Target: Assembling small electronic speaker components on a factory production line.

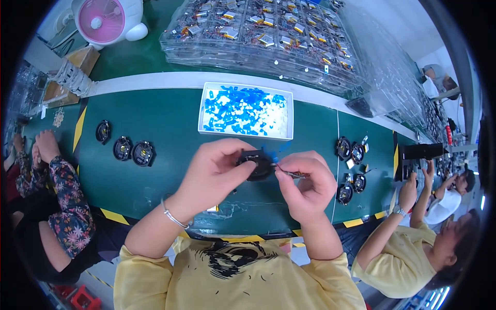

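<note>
In front of me, my left hand (217,168) grips a round black plastic housing (262,169), its thumb pressed on the near side. Close by on the right, my right hand (308,186) pinches a small wired circuit part (292,174) between thumb and fingers. Thin wires run from that part toward the housing; whether they are joined to it is too small to tell. A small blue piece (274,157) shows at the housing's right edge. Beyond both hands stands a white box (247,135) holding many blue and white small pieces.
Several round black housings (122,148) lie on the green table at left, and more housings (356,152) with small parts at right. Stacked clear trays (258,57) of wired parts fill the back, near a pink fan (103,20). Co-workers sit on both sides.
</note>
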Motion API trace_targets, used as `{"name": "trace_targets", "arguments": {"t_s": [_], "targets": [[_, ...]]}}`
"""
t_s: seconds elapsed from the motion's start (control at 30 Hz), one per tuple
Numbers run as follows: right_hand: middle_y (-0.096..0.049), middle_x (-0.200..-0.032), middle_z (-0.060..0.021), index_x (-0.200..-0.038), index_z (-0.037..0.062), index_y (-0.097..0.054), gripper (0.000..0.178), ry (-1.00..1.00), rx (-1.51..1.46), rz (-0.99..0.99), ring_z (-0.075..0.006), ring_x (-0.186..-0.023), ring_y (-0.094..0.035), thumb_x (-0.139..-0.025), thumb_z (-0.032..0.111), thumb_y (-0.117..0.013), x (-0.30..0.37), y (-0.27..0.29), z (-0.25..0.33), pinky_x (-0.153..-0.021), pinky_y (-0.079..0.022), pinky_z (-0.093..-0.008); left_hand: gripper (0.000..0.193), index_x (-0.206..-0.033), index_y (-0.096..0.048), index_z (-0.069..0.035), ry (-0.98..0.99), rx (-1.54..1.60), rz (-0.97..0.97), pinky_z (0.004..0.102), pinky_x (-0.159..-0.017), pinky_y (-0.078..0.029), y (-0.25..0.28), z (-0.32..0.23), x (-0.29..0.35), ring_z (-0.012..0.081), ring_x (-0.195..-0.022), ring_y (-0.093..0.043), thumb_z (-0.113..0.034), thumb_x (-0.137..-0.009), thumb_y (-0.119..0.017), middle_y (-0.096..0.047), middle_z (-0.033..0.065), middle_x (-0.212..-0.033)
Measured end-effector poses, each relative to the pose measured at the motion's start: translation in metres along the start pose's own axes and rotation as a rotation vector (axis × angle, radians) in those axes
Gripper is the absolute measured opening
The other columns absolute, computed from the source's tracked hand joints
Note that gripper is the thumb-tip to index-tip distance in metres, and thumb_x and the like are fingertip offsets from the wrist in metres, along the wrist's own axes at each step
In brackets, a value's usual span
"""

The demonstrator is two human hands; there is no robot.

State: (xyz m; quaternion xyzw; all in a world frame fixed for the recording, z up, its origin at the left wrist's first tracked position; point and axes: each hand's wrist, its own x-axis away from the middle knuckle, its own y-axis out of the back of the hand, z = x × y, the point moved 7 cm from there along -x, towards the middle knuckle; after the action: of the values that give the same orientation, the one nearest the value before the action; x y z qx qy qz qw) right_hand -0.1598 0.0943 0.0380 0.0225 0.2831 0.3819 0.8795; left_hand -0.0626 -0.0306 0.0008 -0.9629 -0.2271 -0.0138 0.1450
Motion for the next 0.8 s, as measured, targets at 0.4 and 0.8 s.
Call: {"name": "trace_targets", "arguments": {"t_s": [0.4, 0.8], "targets": [[-0.06, -0.076, -0.0104, -0.079, 0.0007, -0.06, 0.02, 0.328, 0.301, -0.115, -0.019, -0.064, -0.057, -0.064, -0.007, -0.069, -0.004, -0.008, 0.03, -0.054, -0.045, -0.026, 0.03, -0.118, -0.05, 0.004, -0.142, 0.043, -0.023, 0.0261, -0.078, -0.055, -0.025, 0.0, 0.012, 0.014, -0.096, -0.061, 0.01, -0.088, -0.047, -0.059, 0.0113, -0.11], [-0.061, -0.078, -0.0116, -0.08, 0.0015, -0.059, 0.019, 0.314, 0.297, -0.065, -0.0212, -0.066, -0.06, -0.065, -0.002, -0.07, -0.002, -0.011, 0.031, -0.058, -0.048, -0.0273, 0.029, -0.116, -0.052, 0.006, -0.131, 0.079, -0.017, 0.0269, -0.082, -0.055, -0.021, -0.01, 0.014, 0.0154, -0.097, -0.061, 0.01, -0.088, -0.046, -0.061, 0.0123, -0.108]]}}
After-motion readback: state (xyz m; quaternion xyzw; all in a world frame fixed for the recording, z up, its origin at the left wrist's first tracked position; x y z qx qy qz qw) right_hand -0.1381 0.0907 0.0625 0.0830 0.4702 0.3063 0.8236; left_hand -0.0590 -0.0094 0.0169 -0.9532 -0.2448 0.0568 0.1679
